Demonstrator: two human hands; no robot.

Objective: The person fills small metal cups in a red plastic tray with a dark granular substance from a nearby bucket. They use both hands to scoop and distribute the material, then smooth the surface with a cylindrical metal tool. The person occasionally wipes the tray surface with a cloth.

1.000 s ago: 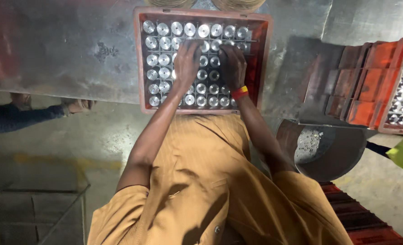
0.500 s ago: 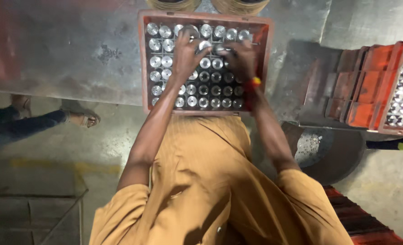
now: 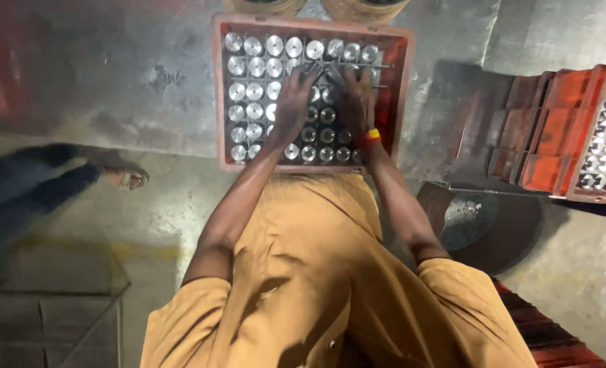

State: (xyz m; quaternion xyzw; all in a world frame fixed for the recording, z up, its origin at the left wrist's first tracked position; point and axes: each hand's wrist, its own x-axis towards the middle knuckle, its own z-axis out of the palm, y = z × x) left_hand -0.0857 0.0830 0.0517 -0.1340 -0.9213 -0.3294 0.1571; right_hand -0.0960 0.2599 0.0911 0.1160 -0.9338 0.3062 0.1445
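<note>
Your left hand (image 3: 295, 102) and right hand (image 3: 355, 99) lie side by side on the round silver metal parts (image 3: 255, 68) packed in rows in the red crate (image 3: 402, 88), which sits on the grey floor (image 3: 112, 75) straight ahead of you. Fingers are spread over the middle rows; whether either grip is clamped on a part is hard to tell from above. More red crates (image 3: 562, 136) stand to your right.

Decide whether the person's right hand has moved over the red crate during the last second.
Yes. The right hand has shifted toward the far rim of the red crate, from the near rows of round metal parts to the middle rows.
</note>
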